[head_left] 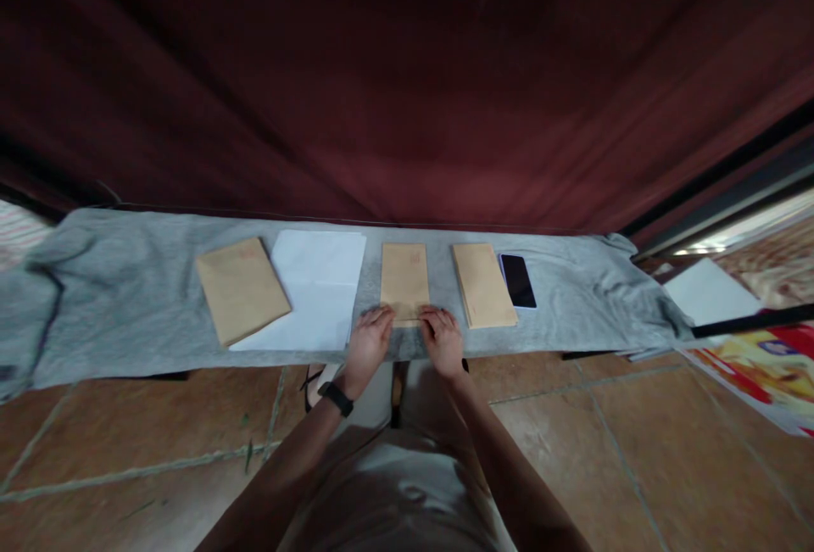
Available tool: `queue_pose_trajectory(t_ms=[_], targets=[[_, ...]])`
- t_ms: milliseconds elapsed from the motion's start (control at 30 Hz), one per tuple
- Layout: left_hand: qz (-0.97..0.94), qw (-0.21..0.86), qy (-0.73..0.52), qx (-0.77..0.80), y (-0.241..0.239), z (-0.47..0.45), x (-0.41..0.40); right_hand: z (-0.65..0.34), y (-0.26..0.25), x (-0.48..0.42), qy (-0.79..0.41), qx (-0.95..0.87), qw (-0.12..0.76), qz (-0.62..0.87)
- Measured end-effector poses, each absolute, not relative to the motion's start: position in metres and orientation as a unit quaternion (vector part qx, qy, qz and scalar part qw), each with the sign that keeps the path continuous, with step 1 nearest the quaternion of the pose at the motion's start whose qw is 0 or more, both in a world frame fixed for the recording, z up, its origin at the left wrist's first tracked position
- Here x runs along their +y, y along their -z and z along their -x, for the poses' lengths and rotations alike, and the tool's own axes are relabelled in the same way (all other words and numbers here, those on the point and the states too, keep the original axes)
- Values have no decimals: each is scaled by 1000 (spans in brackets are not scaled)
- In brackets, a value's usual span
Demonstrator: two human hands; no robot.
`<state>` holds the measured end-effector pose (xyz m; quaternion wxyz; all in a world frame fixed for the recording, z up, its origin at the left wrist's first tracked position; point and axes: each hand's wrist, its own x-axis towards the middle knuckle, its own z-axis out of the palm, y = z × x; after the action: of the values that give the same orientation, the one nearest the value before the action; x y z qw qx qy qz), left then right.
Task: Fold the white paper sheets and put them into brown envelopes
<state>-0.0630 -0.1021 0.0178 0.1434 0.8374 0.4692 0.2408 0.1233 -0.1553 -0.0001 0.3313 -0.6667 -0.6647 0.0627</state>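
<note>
A: What is recorded at the left end of the cloth-covered bench [140, 289]?

B: A brown envelope pile [242, 291], set askew. Its right side is laid over white sheets [318, 285], which are spread flat and creased across.

A: And next to the right?

B: The left hand [374, 331], with a dark band [336, 398] worn at the wrist. The fingers are bent onto the near left corner of the middle envelope [404, 281]. Whether the paper is pinched or only pressed cannot be told.

A: Position of that envelope?

B: Laid flat at the centre of the bench, between the white sheets and a second stack. Small reddish print is seen near its far right corner.

A: The right hand [440, 333]?

B: Placed at the near right corner, fingers likewise bent; grip or mere contact cannot be distinguished.

A: Remaining items?

B: A slanted brown envelope stack [484, 285], then a dark-screened phone [518, 281] just beside it. At far right, a brightly printed item [772, 365] is noted, low beyond the bench end.
</note>
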Motion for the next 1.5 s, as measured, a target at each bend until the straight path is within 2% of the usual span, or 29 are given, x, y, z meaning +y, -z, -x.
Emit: queue_pose_trajectory(t_ms=[200, 400, 600, 767, 1033, 1300, 1500], targets=[[-852, 99, -211, 470, -17, 63, -114, -122, 1, -155, -53, -672, 319, 666], [-899, 74, -180, 392, -7, 62, -139, -124, 1, -156, -52, -672, 320, 666], [-901, 75, -149, 402, -5, 60, -145, -98, -9, -170, -55, -699, 327, 633], [-905, 72, -121, 401, -5, 62, -147, -70, -15, -187, -79, -729, 285, 618], [-896, 77, -137, 414, -17, 60, -148, -91, -8, -192, -54, -725, 253, 639], [-879, 74, -152, 445, -19, 72, -150, -105, -7, -198, -43, -704, 263, 658], [-880, 46, -111, 460, -20, 64, -155, -82, -9, -187, -53, -703, 255, 662]])
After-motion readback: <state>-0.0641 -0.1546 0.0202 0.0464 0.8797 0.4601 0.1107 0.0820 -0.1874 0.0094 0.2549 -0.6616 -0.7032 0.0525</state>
